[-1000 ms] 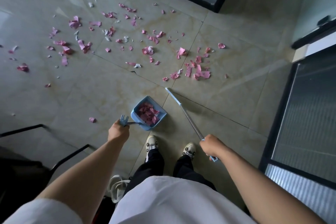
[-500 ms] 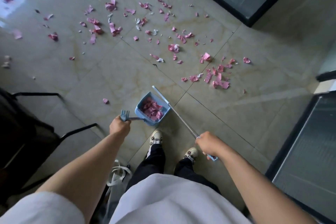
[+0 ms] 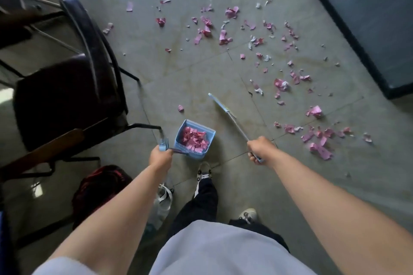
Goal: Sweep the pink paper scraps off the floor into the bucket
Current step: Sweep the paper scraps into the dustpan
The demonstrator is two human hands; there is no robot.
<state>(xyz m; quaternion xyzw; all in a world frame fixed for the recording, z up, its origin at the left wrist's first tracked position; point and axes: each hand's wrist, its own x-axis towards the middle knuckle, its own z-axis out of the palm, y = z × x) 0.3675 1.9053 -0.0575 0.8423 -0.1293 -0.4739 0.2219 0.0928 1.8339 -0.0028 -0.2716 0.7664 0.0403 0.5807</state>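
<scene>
- The left hand (image 3: 160,158) is closed in a fist around the thin handle of a blue dustpan (image 3: 194,139), whose tray is seen just ahead of the knuckles.
- The right hand (image 3: 260,149) is curled tightly around a long silver broom handle (image 3: 230,116), which is angled forward and to the left over the floor (image 3: 201,78); the brush end appears only as a narrow blue edge, and whether it touches the tiles cannot be told.
- One dustpan and one broom are counted, one in each of the two hands.
- A heap of pink paper scraps (image 3: 195,138) is carried inside the dustpan tray; the pieces overlap too much to be counted.
- Many more loose scraps (image 3: 317,140) are scattered on the floor ahead and to the right, several dozen at least, with a few white bits among them; one single scrap (image 3: 180,108) lies apart, just beyond the dustpan.
- One dark chair (image 3: 67,96) is seen to the left, and one red-and-black bag (image 3: 100,183) beside it near the left forearm.
- Two shoes (image 3: 203,173) are visible below the dustpan.
</scene>
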